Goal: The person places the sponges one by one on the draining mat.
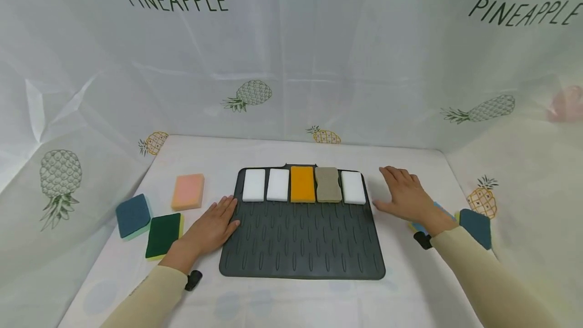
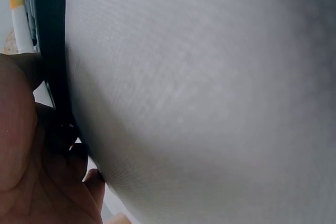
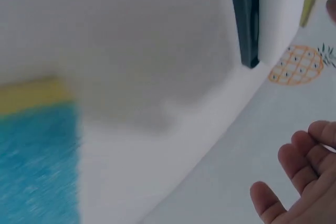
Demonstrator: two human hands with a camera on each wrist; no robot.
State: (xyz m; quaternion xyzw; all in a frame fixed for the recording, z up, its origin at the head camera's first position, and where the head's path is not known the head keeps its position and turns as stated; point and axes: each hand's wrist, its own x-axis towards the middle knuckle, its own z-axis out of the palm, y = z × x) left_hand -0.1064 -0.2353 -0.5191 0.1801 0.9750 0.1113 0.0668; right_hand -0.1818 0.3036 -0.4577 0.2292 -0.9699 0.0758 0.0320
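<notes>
A dark grey ribbed mat (image 1: 302, 242) lies on the table, with a row of sponges along its far edge. From left to right come two white sponges (image 1: 253, 185), an orange sponge (image 1: 302, 184), a grey-brown sponge (image 1: 328, 185) with notched sides, and another white sponge (image 1: 353, 188). My left hand (image 1: 211, 228) rests at the mat's left edge, its fingertips touching the rim. Off the mat's right side, my right hand (image 1: 404, 195) holds nothing, fingers loosely extended and thumb apart. In the right wrist view, its fingers (image 3: 296, 169) are spread apart from the mat.
Left of the mat lie a pink-orange sponge (image 1: 188, 192), a blue sponge (image 1: 133, 215) and a dark green sponge (image 1: 163, 236). Beyond my right wrist are a light blue and yellow sponge (image 3: 39, 166), partly covered, and a dark blue one (image 1: 475, 228). Pineapple-printed sheeting (image 1: 355, 65) walls the table.
</notes>
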